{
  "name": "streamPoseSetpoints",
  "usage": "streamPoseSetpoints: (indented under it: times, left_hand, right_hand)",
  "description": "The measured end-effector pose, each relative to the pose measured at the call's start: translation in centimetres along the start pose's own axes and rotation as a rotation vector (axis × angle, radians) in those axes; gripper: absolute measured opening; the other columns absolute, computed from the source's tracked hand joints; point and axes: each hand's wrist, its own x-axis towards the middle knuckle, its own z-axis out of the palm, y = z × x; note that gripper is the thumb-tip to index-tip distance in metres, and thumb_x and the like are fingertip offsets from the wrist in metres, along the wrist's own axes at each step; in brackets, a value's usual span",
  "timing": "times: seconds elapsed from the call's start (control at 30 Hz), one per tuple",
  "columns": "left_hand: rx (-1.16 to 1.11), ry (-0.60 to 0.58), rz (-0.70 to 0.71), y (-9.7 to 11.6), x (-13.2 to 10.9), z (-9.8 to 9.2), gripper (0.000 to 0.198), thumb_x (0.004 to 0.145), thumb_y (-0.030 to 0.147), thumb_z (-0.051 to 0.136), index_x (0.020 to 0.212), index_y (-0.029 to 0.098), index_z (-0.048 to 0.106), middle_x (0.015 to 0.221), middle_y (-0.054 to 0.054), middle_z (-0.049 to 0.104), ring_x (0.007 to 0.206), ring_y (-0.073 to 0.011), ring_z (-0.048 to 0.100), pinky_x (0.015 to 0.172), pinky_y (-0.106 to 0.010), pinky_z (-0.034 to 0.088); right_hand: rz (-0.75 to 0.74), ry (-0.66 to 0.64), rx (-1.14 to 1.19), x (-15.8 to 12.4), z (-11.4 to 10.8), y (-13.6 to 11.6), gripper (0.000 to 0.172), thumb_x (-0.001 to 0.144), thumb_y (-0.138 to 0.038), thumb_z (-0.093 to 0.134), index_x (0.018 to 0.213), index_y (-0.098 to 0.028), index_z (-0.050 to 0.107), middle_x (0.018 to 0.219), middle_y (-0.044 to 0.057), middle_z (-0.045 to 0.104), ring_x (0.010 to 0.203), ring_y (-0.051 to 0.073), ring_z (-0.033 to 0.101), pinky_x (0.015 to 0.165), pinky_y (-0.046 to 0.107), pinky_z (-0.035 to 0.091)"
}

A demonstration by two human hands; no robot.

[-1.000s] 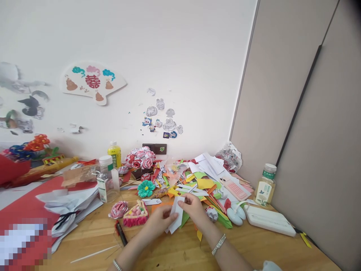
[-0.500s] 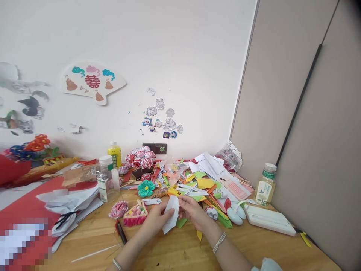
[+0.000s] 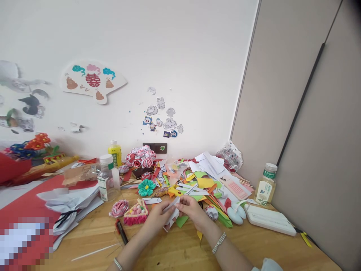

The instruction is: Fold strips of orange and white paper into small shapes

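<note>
Between my two hands is a small piece of white paper [image 3: 173, 209], held above the wooden table; a printed or patterned part shows at its lower end. My left hand [image 3: 158, 217] pinches its left side with thumb and fingers. The fingertips of my right hand [image 3: 189, 209] close on its upper right edge. Left of my left hand sit a triangular pink-edged box [image 3: 136, 217] with small pastel pieces in it and a pink-and-white paper rose [image 3: 119, 208]. A black-and-red pen [image 3: 121, 232] lies close to my left forearm.
Behind my hands spreads a heap of coloured paper scraps [image 3: 205, 183], with a yellow glue gun [image 3: 174, 191] and a teal flower [image 3: 146, 187]. Bottles stand left [image 3: 106, 180] and right [image 3: 265, 184]. A pink phone [image 3: 234, 188] and a white flat device [image 3: 270, 219] lie to the right.
The white paper has turned or folded in my fingers: its broad white face showed before, and now a narrower, angled shape with a patterned part shows. My hands stay nearly in place.
</note>
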Motion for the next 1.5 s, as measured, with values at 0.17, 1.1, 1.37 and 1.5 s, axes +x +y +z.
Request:
streamPoseSetpoints:
  times: [0.17, 1.1, 1.37, 1.5]
  left_hand:
    - [-0.010, 0.035, 0.002, -0.1, 0.2, -0.3, 0.033, 0.067, 0.048, 0.046, 0.069, 0.015, 0.049, 0.050, 0.004, 0.054, 0.032, -0.0073, 0.045, 0.032, -0.019, 0.035]
    - [0.358, 0.105, 0.057, 1.6, -0.5, -0.2, 0.034, 0.065, 0.045, 0.048, 0.061, 0.013, 0.057, 0.057, 0.001, 0.051, 0.058, -0.0144, 0.045, 0.051, -0.021, 0.032]
    - [0.295, 0.134, 0.034, 1.9, -0.6, -0.6, 0.035, 0.063, 0.047, 0.050, 0.061, 0.013, 0.060, 0.057, 0.001, 0.055, 0.057, -0.0152, 0.047, 0.051, -0.021, 0.033]
    - [0.311, 0.135, 0.052, 2.0, -0.6, -0.6, 0.034, 0.064, 0.045, 0.049, 0.062, 0.014, 0.062, 0.059, 0.000, 0.057, 0.060, -0.0162, 0.049, 0.052, -0.021, 0.033]
  right_hand:
    - [0.017, -0.023, 0.030, -0.2, 0.0, -0.7, 0.033, 0.069, -0.046, 0.055, 0.074, -0.014, 0.058, 0.061, -0.001, 0.050, 0.055, 0.009, 0.045, 0.058, 0.024, 0.039]
    - [-0.054, 0.132, -0.083, 0.3, 0.4, 0.9, 0.028, 0.061, -0.041, 0.063, 0.064, -0.015, 0.053, 0.054, -0.004, 0.047, 0.049, 0.008, 0.041, 0.048, 0.019, 0.032]
    - [0.010, -0.029, -0.079, 0.0, -0.4, -0.3, 0.026, 0.060, -0.036, 0.065, 0.074, -0.015, 0.060, 0.063, -0.001, 0.055, 0.055, 0.010, 0.048, 0.055, 0.023, 0.038]
    - [0.022, 0.033, -0.093, 0.2, -0.5, 0.1, 0.024, 0.058, -0.033, 0.066, 0.071, -0.015, 0.060, 0.061, -0.002, 0.055, 0.054, 0.010, 0.048, 0.054, 0.023, 0.038]
